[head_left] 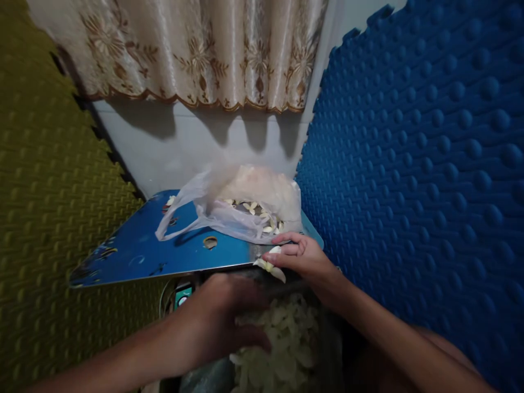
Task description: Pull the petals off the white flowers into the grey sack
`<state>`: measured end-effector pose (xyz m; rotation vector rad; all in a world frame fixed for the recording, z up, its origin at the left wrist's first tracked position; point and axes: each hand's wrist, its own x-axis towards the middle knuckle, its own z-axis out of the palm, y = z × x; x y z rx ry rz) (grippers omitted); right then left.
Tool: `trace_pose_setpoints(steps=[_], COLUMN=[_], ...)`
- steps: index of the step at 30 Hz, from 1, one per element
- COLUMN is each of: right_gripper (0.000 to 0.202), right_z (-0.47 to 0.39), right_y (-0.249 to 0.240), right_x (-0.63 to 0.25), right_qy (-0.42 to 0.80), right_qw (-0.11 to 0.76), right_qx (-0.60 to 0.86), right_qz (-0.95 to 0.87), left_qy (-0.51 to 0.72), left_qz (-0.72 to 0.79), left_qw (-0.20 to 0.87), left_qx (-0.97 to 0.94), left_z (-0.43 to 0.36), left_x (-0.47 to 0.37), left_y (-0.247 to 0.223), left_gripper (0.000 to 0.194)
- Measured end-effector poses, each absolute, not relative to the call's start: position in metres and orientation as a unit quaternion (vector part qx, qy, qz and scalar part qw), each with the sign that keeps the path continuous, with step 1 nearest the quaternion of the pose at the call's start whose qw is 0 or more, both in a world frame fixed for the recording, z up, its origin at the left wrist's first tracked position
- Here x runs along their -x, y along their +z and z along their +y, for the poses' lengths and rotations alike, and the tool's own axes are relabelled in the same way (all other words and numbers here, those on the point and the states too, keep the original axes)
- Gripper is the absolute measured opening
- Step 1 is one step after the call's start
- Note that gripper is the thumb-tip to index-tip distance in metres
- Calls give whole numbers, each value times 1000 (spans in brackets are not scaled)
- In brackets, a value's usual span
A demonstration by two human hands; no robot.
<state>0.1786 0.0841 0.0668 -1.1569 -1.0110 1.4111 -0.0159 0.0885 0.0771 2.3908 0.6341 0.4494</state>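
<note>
My right hand pinches a white flower between thumb and fingers, at the front edge of a blue table. The flower's pale petals spread out below the fingertips. Blurred by motion, my left hand is held lower down with its thumb and fingers apart, and I see nothing in it. Under it is a heap of loose whitish petals, partly hidden by the hand. Just beyond my right hand, a thin clear plastic bag lies on the table with several white flowers in its mouth.
The blue table has fish pictures and a worn patch. Yellow foam matting stands at left, blue foam matting close at right. A patterned curtain hangs over the white wall. A small green item shows under the table.
</note>
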Motion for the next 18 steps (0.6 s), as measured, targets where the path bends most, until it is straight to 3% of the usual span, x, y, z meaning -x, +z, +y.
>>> trace_pose_setpoints(steps=[2, 7, 12, 18], right_gripper=[40, 34, 35, 39], right_z=[81, 77, 74, 72], right_y=[68, 68, 68, 69], right_x=[-175, -174, -180, -186], right_qy=[595, 608, 609, 604], right_qw=[495, 500, 519, 521], right_qx=[478, 449, 436, 415], right_qz=[-415, -423, -412, -437], left_qy=[247, 416, 399, 347], left_qz=[268, 305, 305, 309], left_qw=[279, 296, 423, 573], left_qx=[-888, -804, -754, -675], left_z=[94, 101, 101, 119], left_x=[15, -2, -16, -21], left_y=[81, 77, 78, 83], left_gripper=[12, 28, 18, 24])
